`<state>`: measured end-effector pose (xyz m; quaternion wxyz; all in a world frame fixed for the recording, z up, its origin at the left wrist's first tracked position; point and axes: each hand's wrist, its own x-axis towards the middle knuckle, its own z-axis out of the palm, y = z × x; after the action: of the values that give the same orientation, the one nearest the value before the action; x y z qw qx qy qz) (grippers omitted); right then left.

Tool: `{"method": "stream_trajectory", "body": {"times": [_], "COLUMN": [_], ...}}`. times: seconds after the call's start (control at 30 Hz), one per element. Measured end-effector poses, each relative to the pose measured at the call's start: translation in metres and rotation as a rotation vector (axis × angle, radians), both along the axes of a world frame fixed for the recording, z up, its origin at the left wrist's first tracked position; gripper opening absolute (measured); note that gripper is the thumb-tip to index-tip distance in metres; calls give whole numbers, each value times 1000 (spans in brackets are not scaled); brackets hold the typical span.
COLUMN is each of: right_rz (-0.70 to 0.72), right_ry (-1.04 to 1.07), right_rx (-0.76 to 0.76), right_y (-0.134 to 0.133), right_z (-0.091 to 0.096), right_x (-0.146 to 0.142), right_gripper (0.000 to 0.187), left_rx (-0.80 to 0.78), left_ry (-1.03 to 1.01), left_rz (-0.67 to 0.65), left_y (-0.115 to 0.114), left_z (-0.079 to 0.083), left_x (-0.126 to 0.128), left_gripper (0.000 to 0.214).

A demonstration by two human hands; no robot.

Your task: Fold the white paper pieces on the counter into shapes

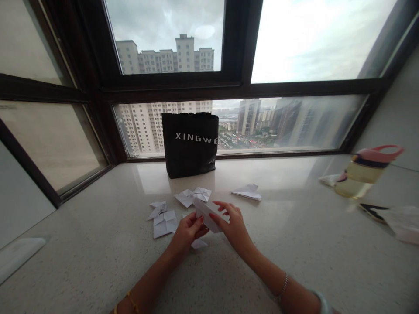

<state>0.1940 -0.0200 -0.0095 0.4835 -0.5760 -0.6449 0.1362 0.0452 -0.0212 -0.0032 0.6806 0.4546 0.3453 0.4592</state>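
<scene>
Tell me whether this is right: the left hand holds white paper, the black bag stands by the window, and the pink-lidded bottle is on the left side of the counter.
Not quite: the head view shows the pink-lidded bottle on the right side of the counter. The left hand does hold white paper, and the black bag stands by the window.

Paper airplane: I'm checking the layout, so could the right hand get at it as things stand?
Probably yes: nothing stands between the right hand and the paper airplane, though that hand is handling folded paper.
</scene>
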Motion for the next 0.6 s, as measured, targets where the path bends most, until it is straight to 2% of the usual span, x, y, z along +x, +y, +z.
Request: {"method": "stream_trajectory", "body": {"times": [0.07,0.13,0.27,0.37,0.5,0.6], "right_rz": [64,96,-31,-62,9,-8], "right_ry": [5,-52,-329,-550,-713,-707], "right_rx": [-35,-75,32,101,39,44], "right_y": [2,3,3,2,2,3], "right_z": [-1,2,15,21,19,18], "right_x": [1,4,14,20,19,19], "right_gripper": [25,19,19,20,19,21], "left_rx": [83,209,488,683,844,919], "left_ry": [96,258,583,811,1122,1334], "left_rz": [1,63,349,447,438,329], "left_y": [2,3,7,17,36,46], "left_z": [-3,-7,-8,1,8,6], "left_x": [0,0,-5,-19,-37,-39], "left_gripper": [34,31,40,36,31,31]}}
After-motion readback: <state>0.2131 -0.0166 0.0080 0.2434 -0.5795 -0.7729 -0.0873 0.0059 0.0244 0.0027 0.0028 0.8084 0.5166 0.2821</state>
